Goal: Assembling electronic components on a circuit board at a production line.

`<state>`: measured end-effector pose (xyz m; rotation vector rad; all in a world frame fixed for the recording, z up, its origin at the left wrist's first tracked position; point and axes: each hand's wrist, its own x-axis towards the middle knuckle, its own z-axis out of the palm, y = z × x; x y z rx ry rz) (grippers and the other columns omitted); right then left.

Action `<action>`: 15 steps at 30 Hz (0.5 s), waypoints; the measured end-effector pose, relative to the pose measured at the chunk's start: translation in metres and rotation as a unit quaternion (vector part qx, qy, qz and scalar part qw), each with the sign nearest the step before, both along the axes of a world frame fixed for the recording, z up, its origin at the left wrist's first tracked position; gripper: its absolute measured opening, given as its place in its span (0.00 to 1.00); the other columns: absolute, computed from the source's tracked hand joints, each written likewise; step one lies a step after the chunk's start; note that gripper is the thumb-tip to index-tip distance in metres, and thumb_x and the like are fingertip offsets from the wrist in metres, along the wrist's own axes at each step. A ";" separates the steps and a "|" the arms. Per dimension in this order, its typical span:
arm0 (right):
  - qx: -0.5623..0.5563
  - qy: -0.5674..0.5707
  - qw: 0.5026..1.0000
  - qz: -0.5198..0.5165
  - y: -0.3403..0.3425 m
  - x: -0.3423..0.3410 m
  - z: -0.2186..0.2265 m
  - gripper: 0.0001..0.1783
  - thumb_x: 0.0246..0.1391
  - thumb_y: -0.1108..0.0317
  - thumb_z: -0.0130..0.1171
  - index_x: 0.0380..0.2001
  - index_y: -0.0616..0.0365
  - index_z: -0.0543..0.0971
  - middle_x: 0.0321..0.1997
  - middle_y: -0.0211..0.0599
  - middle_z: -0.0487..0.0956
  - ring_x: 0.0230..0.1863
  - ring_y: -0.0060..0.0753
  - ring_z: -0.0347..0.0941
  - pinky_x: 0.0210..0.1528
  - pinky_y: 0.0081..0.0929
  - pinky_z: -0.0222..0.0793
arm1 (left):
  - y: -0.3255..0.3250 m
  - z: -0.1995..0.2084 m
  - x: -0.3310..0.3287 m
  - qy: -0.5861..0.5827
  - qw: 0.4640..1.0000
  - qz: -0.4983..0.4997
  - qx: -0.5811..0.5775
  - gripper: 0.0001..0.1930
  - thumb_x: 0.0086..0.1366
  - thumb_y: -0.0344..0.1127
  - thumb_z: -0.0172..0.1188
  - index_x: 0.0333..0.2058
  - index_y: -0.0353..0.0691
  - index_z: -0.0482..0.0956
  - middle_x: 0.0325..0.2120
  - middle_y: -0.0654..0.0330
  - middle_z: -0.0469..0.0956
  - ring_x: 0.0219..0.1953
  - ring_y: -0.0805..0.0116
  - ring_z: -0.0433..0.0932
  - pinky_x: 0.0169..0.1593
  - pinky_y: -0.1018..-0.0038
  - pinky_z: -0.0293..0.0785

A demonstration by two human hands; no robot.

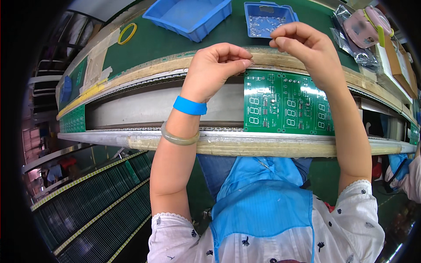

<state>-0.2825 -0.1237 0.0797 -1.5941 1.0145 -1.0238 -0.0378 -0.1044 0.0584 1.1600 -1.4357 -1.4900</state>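
A green circuit board (265, 118) with rows of white digit outlines rests across the rails in front of me. Above its far left corner, my left hand (210, 72) is closed in a pinch, a hint of thin wire at the fingertips; the part itself is too small to name. My right hand (315, 55) is also pinched, just at the near edge of a small blue bin (251, 33). Inside that bin lie many small, shiny leaded parts (265, 24). Whatever the right fingertips hold, if anything, cannot be made out.
A larger blue tray (193, 33) and a yellow tape roll (127, 34) are on the green bench. At the right stand a pink container (366, 28) and plastic bags. Another green board (72, 120) sits at the rails' left end. Board racks (96, 206) stand lower left.
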 end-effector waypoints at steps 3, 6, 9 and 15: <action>-0.069 0.048 0.996 0.004 0.012 0.008 0.001 0.13 0.61 0.62 0.64 0.45 0.55 0.87 0.39 0.29 0.85 0.41 0.20 0.78 0.45 0.20 0.73 | 0.001 -0.001 0.002 0.009 1.000 0.002 -0.008 0.09 0.63 0.26 0.67 0.43 0.36 0.83 0.39 0.62 0.84 0.41 0.76 0.81 0.47 0.79 0.77; -0.057 0.047 0.997 0.015 0.014 0.008 -0.004 0.13 0.61 0.64 0.64 0.46 0.54 0.87 0.39 0.30 0.85 0.41 0.19 0.77 0.45 0.19 0.72 | 0.003 0.002 0.002 0.007 1.000 0.004 -0.019 0.09 0.63 0.25 0.67 0.42 0.36 0.83 0.39 0.62 0.84 0.42 0.76 0.81 0.49 0.79 0.77; -0.051 0.053 0.997 0.023 0.014 0.007 -0.005 0.13 0.59 0.65 0.65 0.46 0.55 0.87 0.38 0.29 0.85 0.40 0.18 0.77 0.45 0.18 0.72 | 0.006 0.002 0.003 0.002 1.000 0.007 -0.028 0.09 0.63 0.25 0.67 0.42 0.36 0.83 0.39 0.62 0.84 0.43 0.75 0.81 0.49 0.79 0.77; 0.034 0.034 0.999 0.004 0.021 0.011 -0.003 0.10 0.56 0.70 0.67 0.41 0.59 0.87 0.37 0.27 0.85 0.38 0.16 0.76 0.43 0.17 0.72 | 0.007 0.002 0.006 -0.012 0.999 0.004 -0.040 0.10 0.62 0.24 0.67 0.43 0.35 0.83 0.40 0.61 0.84 0.43 0.74 0.81 0.50 0.78 0.78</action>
